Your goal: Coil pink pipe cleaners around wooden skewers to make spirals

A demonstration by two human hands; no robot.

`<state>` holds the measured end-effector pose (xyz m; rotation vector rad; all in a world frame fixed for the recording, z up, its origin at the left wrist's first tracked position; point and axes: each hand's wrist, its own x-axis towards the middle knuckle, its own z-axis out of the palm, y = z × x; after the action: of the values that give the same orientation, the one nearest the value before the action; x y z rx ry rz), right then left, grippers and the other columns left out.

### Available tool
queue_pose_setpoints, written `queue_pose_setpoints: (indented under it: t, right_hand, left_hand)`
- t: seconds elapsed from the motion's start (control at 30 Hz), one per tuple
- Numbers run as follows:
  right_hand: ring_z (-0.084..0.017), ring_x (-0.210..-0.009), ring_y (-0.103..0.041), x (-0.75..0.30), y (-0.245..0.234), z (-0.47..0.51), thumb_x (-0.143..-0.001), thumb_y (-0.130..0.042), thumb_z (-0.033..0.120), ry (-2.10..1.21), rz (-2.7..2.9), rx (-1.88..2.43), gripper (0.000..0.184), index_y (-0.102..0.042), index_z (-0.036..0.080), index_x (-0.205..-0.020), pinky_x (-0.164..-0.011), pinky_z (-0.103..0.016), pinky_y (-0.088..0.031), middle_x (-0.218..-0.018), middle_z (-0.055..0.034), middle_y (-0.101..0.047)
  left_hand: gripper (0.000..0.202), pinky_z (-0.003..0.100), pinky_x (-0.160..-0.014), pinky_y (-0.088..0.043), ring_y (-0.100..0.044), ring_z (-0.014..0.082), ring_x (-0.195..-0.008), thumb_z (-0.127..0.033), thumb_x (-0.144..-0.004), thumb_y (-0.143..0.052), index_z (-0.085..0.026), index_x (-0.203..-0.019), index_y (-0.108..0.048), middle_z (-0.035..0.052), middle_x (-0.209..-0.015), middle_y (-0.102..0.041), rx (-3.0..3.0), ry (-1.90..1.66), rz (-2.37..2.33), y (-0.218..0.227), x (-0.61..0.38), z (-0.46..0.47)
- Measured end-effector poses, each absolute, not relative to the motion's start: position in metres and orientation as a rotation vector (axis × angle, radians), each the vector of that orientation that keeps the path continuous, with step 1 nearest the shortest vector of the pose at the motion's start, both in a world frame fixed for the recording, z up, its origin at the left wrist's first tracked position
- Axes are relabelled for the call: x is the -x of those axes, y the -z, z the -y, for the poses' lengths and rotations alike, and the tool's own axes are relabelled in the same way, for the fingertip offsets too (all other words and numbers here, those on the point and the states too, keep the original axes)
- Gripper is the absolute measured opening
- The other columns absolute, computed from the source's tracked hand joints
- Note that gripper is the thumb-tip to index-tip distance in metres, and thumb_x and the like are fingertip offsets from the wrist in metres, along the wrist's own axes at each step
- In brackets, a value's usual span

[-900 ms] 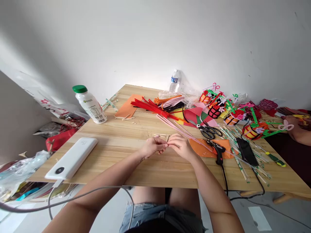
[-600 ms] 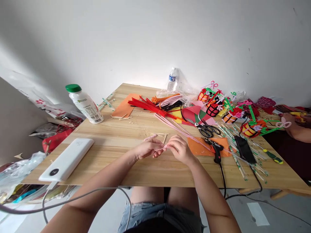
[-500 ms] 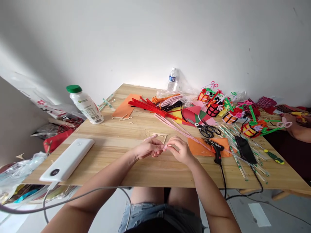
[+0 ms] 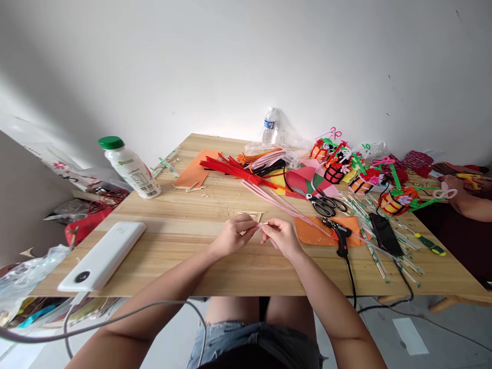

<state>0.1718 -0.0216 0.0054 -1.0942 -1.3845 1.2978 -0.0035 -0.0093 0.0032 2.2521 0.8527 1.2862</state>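
Over the middle of the table, my left hand (image 4: pixel 235 237) and my right hand (image 4: pixel 283 238) meet fingertip to fingertip. Between them is a short pink pipe cleaner (image 4: pixel 273 243), pinched by both; one end pokes out below my right fingers. A pale tip by the right fingertips may be a small wooden stick, but it is too small to tell. Just beyond the hands lie thin wooden sticks (image 4: pixel 251 212). Long pink pipe cleaners (image 4: pixel 265 197) stretch across the table behind my right hand.
Right of my hands are a glue gun (image 4: pixel 342 238) on orange paper (image 4: pixel 307 233), scissors (image 4: pixel 325 204), a phone (image 4: pixel 385 234) and a screwdriver (image 4: pixel 431 245). Red pipe cleaners (image 4: pixel 230 170) and decorated little baskets (image 4: pixel 395 201) lie behind. A power bank (image 4: pixel 109 256) and bottle (image 4: pixel 132 169) stand left. Another person's arm (image 4: pixel 471 197) shows far right.
My left hand has turned over, its back now more upward, and its fingertips have shifted on the pink pipe cleaner. An end of it now shows below my right hand. The view shifted slightly.
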Motion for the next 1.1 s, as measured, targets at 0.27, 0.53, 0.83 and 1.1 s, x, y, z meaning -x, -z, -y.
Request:
queue_pose_setpoints:
  t: [0.27,0.53,0.83,1.1]
  right_hand:
    - [-0.012,-0.051,-0.06,-0.175,-0.008,0.024,-0.079,-0.068,0.037,-0.963,1.578,0.979,0.02,-0.067,0.017,-0.078,-0.05,-0.025,-0.049,-0.069,-0.0027,-0.066]
    - [-0.016,-0.069,-0.063,-0.177,-0.016,0.026,-0.082,-0.067,0.032,-0.774,1.681,0.794,0.015,-0.067,0.018,-0.077,-0.058,-0.027,-0.053,-0.079,-0.007,-0.068]
    - [-0.013,-0.05,-0.062,-0.177,-0.007,0.021,-0.073,-0.074,0.038,-1.243,1.416,0.967,0.024,-0.07,0.015,-0.079,-0.056,-0.026,-0.053,-0.062,-0.0011,-0.067]
    - [-0.013,-0.048,-0.061,-0.176,-0.013,0.024,-0.069,-0.076,0.041,-1.29,1.334,1.005,0.028,-0.07,0.015,-0.079,-0.054,-0.027,-0.054,-0.053,0.0023,-0.062]
  left_hand:
    - [0.022,0.029,-0.07,-0.047,-0.058,0.0157,-0.072,-0.033,-0.086,-0.059,-0.016,-0.082,-0.072,0.0084,-0.075,-0.064,-2.057,-1.299,-0.835,-0.003,0.002,0.011]
    - [0.043,0.023,-0.044,-0.031,-0.044,0.0087,-0.044,-0.052,-0.069,-0.071,-0.01,-0.07,-0.067,0.0009,-0.05,-0.052,-1.046,-0.648,-0.632,-0.013,0.007,0.009]
    - [0.034,0.025,-0.057,-0.038,-0.046,0.011,-0.057,-0.044,-0.079,-0.066,-0.013,-0.069,-0.073,0.0021,-0.057,-0.055,-1.721,-1.006,-0.838,-0.016,0.006,0.01]
    - [0.024,0.032,-0.072,-0.047,-0.055,0.0157,-0.069,-0.035,-0.087,-0.058,-0.018,-0.081,-0.073,0.0075,-0.071,-0.063,-2.155,-1.413,-0.881,-0.006,0.003,0.014]
